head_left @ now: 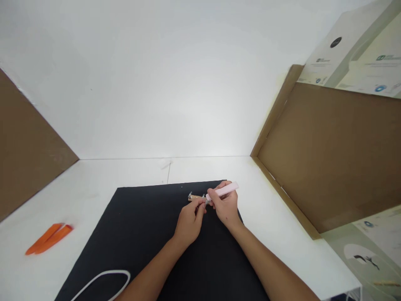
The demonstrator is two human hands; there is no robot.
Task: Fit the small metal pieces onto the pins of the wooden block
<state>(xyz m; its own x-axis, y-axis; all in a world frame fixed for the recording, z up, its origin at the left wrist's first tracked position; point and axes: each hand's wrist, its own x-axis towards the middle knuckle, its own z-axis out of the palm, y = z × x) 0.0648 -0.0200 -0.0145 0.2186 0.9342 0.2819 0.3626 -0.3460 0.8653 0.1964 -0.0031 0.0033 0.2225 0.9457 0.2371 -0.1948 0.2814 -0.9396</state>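
My left hand (189, 221) pinches a small tan object with metal fittings (196, 197), whose exact kind I cannot tell. My right hand (226, 205) grips a pale pink stick-shaped tool (223, 190), its tip pressed close to the tan object's right end. Both hands hover together over the far part of a black mat (150, 251). Fingers hide the middle of the small object.
Two orange plastic pry tools (48, 238) lie on the white table (87, 196) left of the mat. A white cable loop (105, 284) lies on the mat's near edge. Brown cardboard panels (326, 154) stand at right and left, with white wall behind.
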